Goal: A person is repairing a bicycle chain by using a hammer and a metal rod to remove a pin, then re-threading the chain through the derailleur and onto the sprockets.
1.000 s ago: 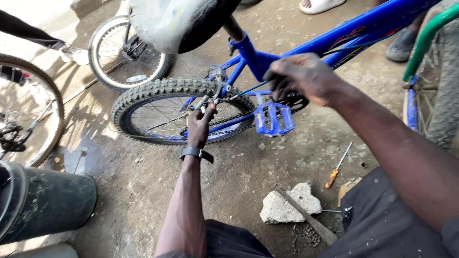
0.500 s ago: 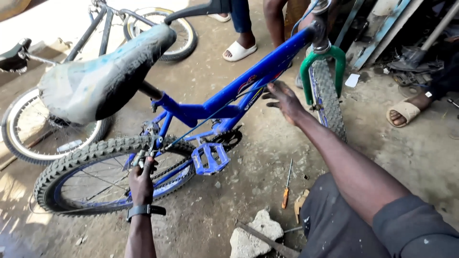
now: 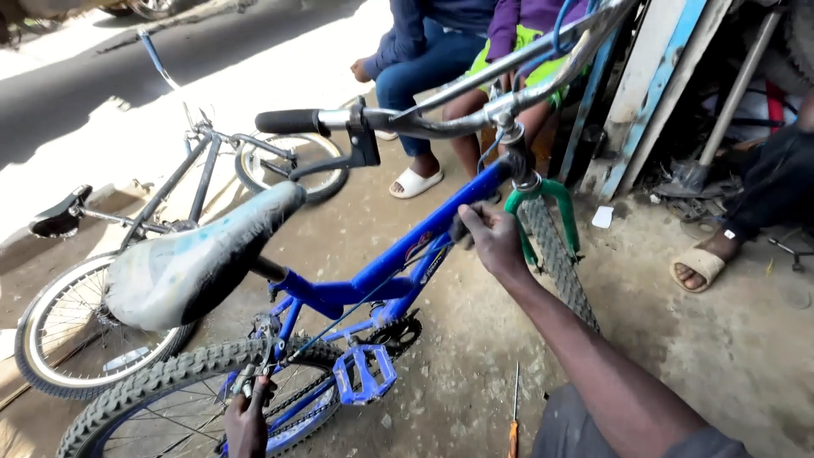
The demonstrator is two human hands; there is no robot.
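Observation:
A blue bicycle [image 3: 398, 254] stands in front of me, with a worn grey saddle [image 3: 195, 254], a green front fork [image 3: 555, 199] and knobbly tyres. My right hand [image 3: 492, 237] is closed on the blue frame just below the head tube, beside the front tyre [image 3: 555, 254]. My left hand [image 3: 246, 420] is low at the rear wheel [image 3: 161, 394], fingers closed on the rear brake arms [image 3: 250, 373] above the tyre. A blue pedal [image 3: 365, 373] hangs between my two arms.
A second bicycle [image 3: 170, 195] stands behind at the left. Two people sit at the back, one sandalled foot [image 3: 411, 182] near the handlebar. Another person's sandalled foot [image 3: 699, 263] is at the right. An orange-handled screwdriver [image 3: 513, 420] lies on the dirt. Boards [image 3: 657, 85] lean at the back right.
My view has swung up toward the front of the bicycle. My right hand moved forward along the frame and closed near the head tube. My left hand stays at the rear brake.

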